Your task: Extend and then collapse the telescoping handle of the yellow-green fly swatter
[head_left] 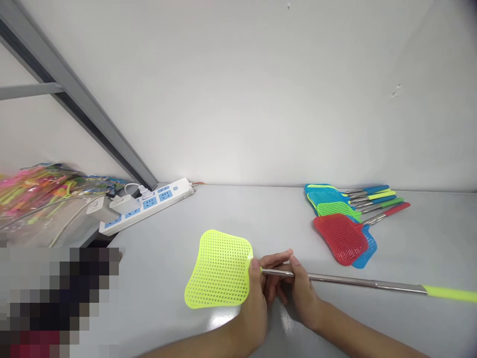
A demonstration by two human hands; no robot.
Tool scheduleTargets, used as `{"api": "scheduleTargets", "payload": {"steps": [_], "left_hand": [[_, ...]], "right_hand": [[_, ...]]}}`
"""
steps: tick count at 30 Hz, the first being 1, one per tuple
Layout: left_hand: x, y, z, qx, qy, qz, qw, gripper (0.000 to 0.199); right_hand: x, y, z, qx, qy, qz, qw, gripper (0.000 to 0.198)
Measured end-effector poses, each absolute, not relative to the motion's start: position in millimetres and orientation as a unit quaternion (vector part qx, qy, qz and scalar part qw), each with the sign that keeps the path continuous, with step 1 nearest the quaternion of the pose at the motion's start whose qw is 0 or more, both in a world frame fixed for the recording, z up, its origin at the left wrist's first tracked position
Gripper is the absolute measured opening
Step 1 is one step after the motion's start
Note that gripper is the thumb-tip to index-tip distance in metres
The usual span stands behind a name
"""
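Note:
A yellow fly swatter (223, 271) with a perforated head lies across both hands, its telescopic metal rod drawn out to the right and ending in a yellow grip. My left hand (257, 288) is closed at the neck, thumb on the edge of the head, fingers partly hidden behind. Just right of it, my right hand (303, 293) pinches the metal rod between thumb and fingers. To the right, past the rod, rests a group of short fly swatters in several colours, with a red fly swatter (340, 238) in front.
A white power strip (149, 204) with plugs and cables lies at the back left of the grey table (156, 278). Clear bags of colourful items (44, 194) are at the far left. A white wall (261, 99) stands behind. A pixelated patch covers the lower left.

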State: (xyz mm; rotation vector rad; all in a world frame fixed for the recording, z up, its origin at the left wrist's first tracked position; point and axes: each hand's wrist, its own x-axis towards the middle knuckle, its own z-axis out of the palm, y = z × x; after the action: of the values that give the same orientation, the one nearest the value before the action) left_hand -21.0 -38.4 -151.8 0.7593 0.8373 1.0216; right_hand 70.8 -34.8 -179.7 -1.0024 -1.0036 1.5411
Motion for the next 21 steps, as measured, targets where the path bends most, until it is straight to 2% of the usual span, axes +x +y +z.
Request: {"api": "scheduleTargets", "payload": {"steps": [15,18,21], "left_hand": [[-19.0,-42.2,-141.0,0.412,0.419,0.469,0.659,0.037],[-18.7,-43.3,-137.6,0.426,0.438,0.466,0.640,0.037],[-17.2,-45.1,-137.2,0.369,0.434,0.487,0.662,0.034]], "right_hand": [[72.2,-38.6,-176.9,-0.413,-0.396,0.641,0.512,0.052],[73.4,-38.0,-174.8,-0.401,-0.419,0.645,0.498,0.053],[74.2,-37.6,-171.9,-0.395,-0.449,0.644,0.477,0.055]]}}
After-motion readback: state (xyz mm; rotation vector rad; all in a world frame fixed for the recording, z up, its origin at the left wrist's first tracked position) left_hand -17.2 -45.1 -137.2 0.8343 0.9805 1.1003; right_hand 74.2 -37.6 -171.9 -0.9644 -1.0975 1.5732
